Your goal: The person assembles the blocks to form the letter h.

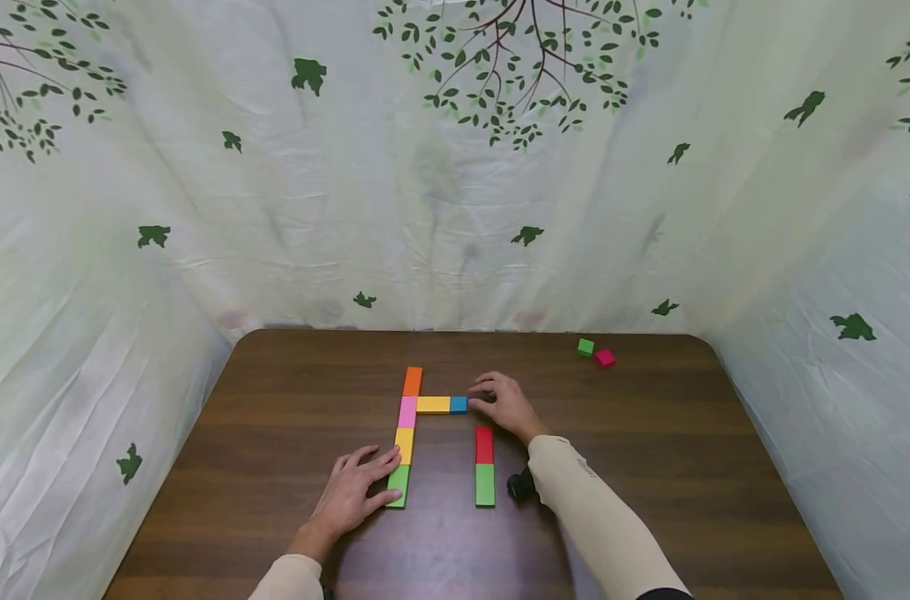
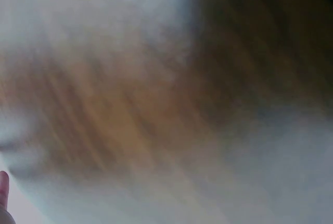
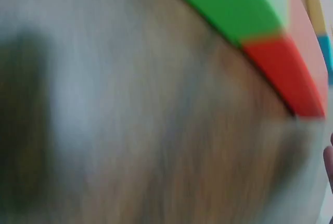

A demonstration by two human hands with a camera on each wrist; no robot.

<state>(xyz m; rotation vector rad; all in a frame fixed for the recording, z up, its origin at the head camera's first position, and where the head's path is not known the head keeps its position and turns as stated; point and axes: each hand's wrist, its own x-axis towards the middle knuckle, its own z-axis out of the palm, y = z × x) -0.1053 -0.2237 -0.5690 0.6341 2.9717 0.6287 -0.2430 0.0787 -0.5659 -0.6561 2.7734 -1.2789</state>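
On the table, a column of flat rectangular blocks runs from an orange block (image 1: 413,381) through a pink block (image 1: 407,412) and a yellow block (image 1: 405,444) to a green block (image 1: 401,481). My left hand (image 1: 347,492) rests its spread fingers and thumb along the left side of the lower two. A second yellow block (image 1: 433,405) extends right from the pink one, ending in a small blue block (image 1: 458,405). My right hand (image 1: 503,404) has its fingertips right at the blue block's right end, fingers loosely bent. Below it stand a red block (image 1: 484,445) and another green block (image 1: 485,485), end to end.
A small green block (image 1: 586,347) and a magenta block (image 1: 605,358) lie near the back right edge of the brown table (image 1: 650,483). White curtains (image 1: 455,200) printed with leaves and birds surround the table behind and on both sides.
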